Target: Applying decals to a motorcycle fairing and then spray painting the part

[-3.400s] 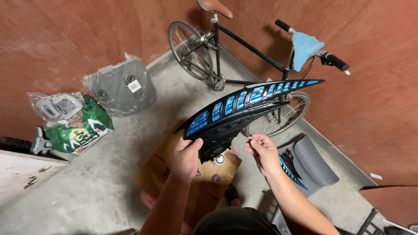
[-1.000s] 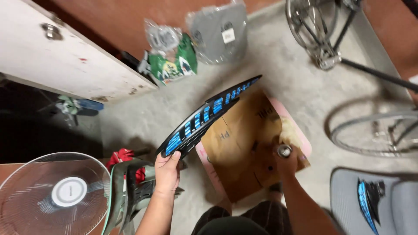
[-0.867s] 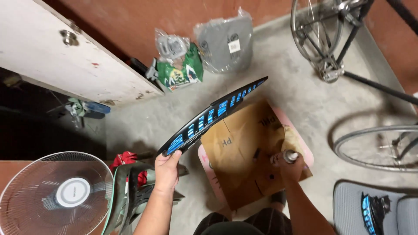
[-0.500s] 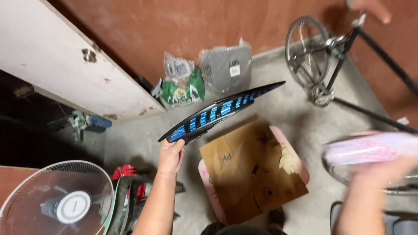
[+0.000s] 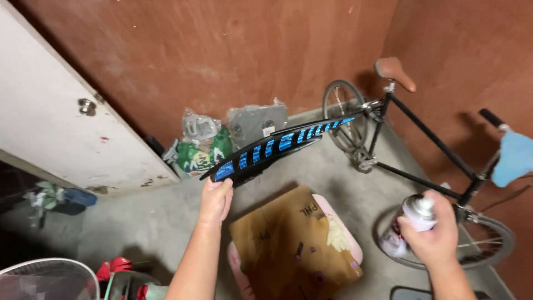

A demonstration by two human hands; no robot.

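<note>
fan (image 5: 47, 278): cut off by the bottom and left edges, only its top arc shows
can (image 5: 408, 225): lower body hidden in the right hand (image 5: 436, 236)
front wheel (image 5: 477, 244): partly behind that hand
bags (image 5: 222, 141): lower parts hidden by the fender (image 5: 277, 147)
grey pad (image 5: 411, 293): cut by the bottom edge

We see three plastic packages on the floor against the red-brown wall: a grey bag (image 5: 256, 123) with a small white label (image 5: 269, 130), a clear bag (image 5: 199, 128) of pale parts just left of it, and a green printed bag (image 5: 201, 157) in front, by the white door's corner.
</note>
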